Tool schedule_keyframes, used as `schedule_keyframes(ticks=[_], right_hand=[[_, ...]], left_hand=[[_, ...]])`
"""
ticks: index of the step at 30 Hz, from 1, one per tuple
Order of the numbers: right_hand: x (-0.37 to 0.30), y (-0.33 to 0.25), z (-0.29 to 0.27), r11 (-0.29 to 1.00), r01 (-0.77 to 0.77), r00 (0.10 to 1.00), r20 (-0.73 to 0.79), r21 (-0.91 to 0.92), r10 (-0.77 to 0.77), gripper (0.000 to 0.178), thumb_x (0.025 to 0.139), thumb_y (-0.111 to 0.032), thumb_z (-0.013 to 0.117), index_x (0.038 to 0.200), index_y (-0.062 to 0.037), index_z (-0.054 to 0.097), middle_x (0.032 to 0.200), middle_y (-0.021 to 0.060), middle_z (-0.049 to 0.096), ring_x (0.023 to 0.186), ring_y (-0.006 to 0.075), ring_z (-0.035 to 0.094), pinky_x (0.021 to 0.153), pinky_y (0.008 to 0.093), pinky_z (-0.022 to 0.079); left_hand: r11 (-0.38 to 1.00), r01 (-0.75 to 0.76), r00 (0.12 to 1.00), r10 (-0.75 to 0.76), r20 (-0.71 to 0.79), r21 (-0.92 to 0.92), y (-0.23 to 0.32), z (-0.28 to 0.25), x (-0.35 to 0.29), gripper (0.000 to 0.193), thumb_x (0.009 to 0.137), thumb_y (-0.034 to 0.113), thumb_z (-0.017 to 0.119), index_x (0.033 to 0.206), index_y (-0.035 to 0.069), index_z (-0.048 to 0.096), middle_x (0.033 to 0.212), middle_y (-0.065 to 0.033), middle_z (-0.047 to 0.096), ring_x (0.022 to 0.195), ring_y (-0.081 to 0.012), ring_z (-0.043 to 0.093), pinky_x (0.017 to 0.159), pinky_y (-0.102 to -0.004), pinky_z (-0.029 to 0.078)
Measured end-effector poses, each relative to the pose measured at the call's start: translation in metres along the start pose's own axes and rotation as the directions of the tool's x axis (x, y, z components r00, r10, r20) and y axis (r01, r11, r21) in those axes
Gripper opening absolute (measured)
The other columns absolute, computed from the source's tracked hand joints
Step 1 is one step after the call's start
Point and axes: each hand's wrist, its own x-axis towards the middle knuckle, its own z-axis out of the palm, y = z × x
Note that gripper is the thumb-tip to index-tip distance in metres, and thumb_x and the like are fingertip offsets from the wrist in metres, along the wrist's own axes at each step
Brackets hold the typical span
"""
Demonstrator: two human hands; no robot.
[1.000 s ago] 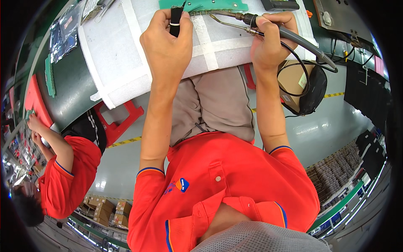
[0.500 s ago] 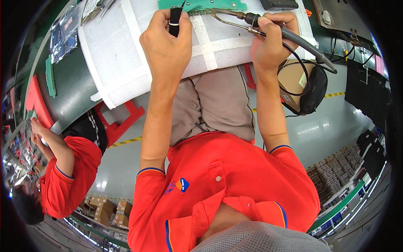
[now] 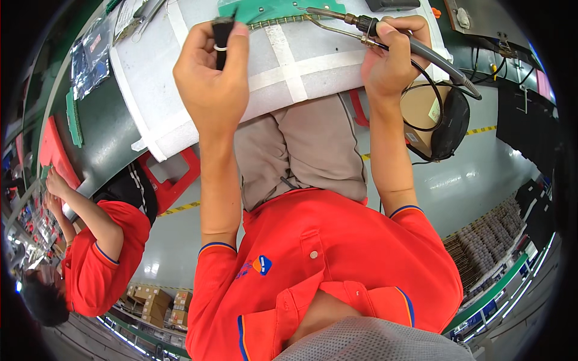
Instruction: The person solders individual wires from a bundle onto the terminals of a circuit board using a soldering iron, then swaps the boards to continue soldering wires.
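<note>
My left hand (image 3: 212, 90) is closed around a black brush (image 3: 223, 41) with a white band about it, bristle end up, at the left part of a green circuit board (image 3: 271, 8). A row of metallic pins or joints shows along the board's near edge. My right hand (image 3: 391, 67) grips a soldering iron (image 3: 368, 25) with a thin metal side tube and a grey cable. Its tip points left over the board; whether it touches is too small to tell. The board lies on a white foam pad (image 3: 265, 99) crossed with white tape.
Cardboard and a black bag (image 3: 453, 123) sit below the bench at right. Silver antistatic bags (image 3: 90, 57) and a green board strip (image 3: 73, 119) lie on the left bench. A co-worker in a red shirt (image 3: 114, 259) sits at left beside a red stool (image 3: 177, 180).
My left hand and the brush have moved left and slightly down, uncovering more of the pin row. The soldering iron's tip has risen slightly; my right hand has barely moved.
</note>
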Motion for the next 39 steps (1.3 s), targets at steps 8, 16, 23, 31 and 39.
schedule_keyframes(ticks=[8,16,23,31,39], right_hand=[[-0.002,0.006,-0.009,0.999,-0.019,0.999,-0.043,-0.045,0.017,0.004,0.073,0.002,0.056,0.076,0.0017,0.053,0.068,0.0075,0.054,0.055,0.0119,0.05,0.055,0.024,0.048],[-0.001,-0.002,-0.003,0.985,0.004,0.998,0.067,-0.17,0.008,0.004,0.073,0.002,0.057,0.075,0.0016,0.054,0.068,0.0067,0.054,0.059,0.0109,0.05,0.059,0.0224,0.045],[0.001,0.007,-0.008,0.996,-0.01,0.999,0.031,-0.084,0.012,0.004,0.074,0.002,0.059,0.076,0.0015,0.055,0.069,0.0057,0.054,0.06,0.0102,0.05,0.06,0.0222,0.045],[-0.004,0.008,0.002,0.941,-0.082,0.995,0.088,0.328,0.056,0.006,0.081,-0.002,0.056,0.081,-0.0034,0.05,0.071,0.0014,0.053,0.059,0.0056,0.044,0.057,0.0195,0.037],[0.002,0.001,-0.009,0.995,0.033,0.998,0.056,-0.09,-0.028,0.004,0.074,0.003,0.058,0.077,0.0019,0.055,0.07,0.0062,0.055,0.062,0.0103,0.051,0.061,0.0228,0.046]], left_hand=[[0.923,-0.231,0.973,0.213,0.091,0.307,-0.026,0.014,0.004,0.015,0.086,0.011,0.067,0.086,-0.003,0.062,0.068,-0.0052,0.065,0.056,-0.0087,0.055,0.053,-0.0247,0.043],[0.898,-0.235,0.972,0.215,0.095,0.372,-0.025,0.019,0.004,0.014,0.084,0.011,0.067,0.084,-0.003,0.062,0.067,-0.0084,0.066,0.054,-0.015,0.059,0.053,-0.0284,0.046],[0.893,-0.257,0.966,0.245,0.081,0.369,-0.026,0.019,0.004,0.014,0.084,0.01,0.067,0.084,-0.003,0.062,0.067,-0.0087,0.066,0.054,-0.0155,0.059,0.053,-0.0285,0.046],[0.886,-0.271,0.963,0.253,0.098,0.376,-0.024,0.018,0.003,0.012,0.083,0.009,0.066,0.084,-0.003,0.062,0.067,-0.009,0.066,0.054,-0.0167,0.06,0.054,-0.0284,0.046],[0.88,-0.292,0.956,0.276,0.099,0.374,-0.021,0.023,0.004,0.012,0.083,0.009,0.067,0.084,-0.003,0.062,0.068,-0.0093,0.067,0.054,-0.0173,0.06,0.055,-0.0288,0.047]])
